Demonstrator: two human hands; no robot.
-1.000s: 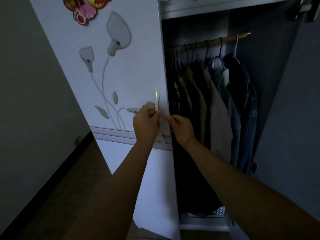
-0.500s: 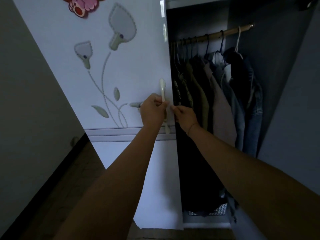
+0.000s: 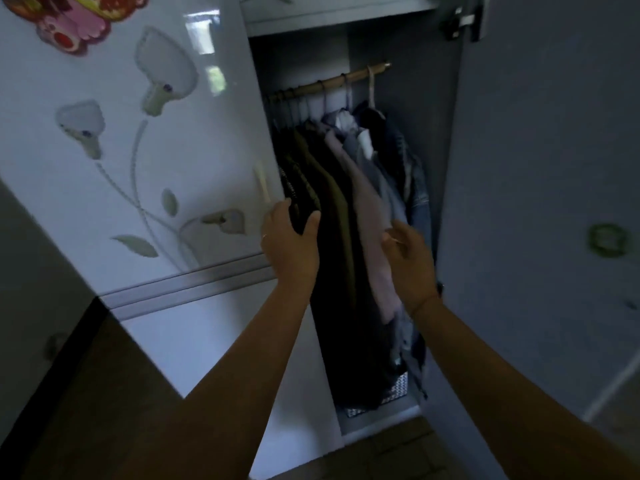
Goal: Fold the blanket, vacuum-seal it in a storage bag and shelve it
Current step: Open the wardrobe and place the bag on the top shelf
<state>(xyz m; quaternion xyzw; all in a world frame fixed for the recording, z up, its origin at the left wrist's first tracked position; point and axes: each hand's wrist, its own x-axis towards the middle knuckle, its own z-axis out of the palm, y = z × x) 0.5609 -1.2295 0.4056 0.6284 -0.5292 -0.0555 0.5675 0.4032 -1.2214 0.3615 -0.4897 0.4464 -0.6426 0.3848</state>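
Looking into an open wardrobe.

Left side: glossy white wardrobe door with raised flower pattern [image 3: 138, 174], swung open. Carries a slim cream door handle [image 3: 262, 183] near its free edge, a pink-and-red cartoon sticker [image 3: 72, 19] at the top and a silver horizontal trim band [image 3: 187, 284] lower down.

Right side: plain grey door [image 3: 536, 202], also open, with a small green ring mark [image 3: 607, 239].

Left hand [image 3: 289, 244] at the free edge of the white door, just below the cream handle. Fingers [image 3: 278, 211] roughly straight, thumb spread wide, dark clothing showing in the gap. Clamped on nothing. Contact with the door edge: cannot tell, blurred.

Right hand [image 3: 408, 258] up in front of a pale pink hanging garment [image 3: 370, 209]. Fingers [image 3: 394, 233] loosely curled, slightly apart, gripping nothing. Contact with the fabric: cannot tell.

Inside: wooden hanging rail [image 3: 332, 81] with a row of hangers. Dark garments at the left end, then an olive-green jacket [image 3: 332, 195], the pale pink one, and a blue denim jacket [image 3: 412, 174] furthest right. Black-and-white patterned basket [image 3: 394, 389] at the bottom, under the clothes. Brown wood floor [image 3: 104, 393] at lower left.

Blanket and storage bag: cannot tell where from this view.
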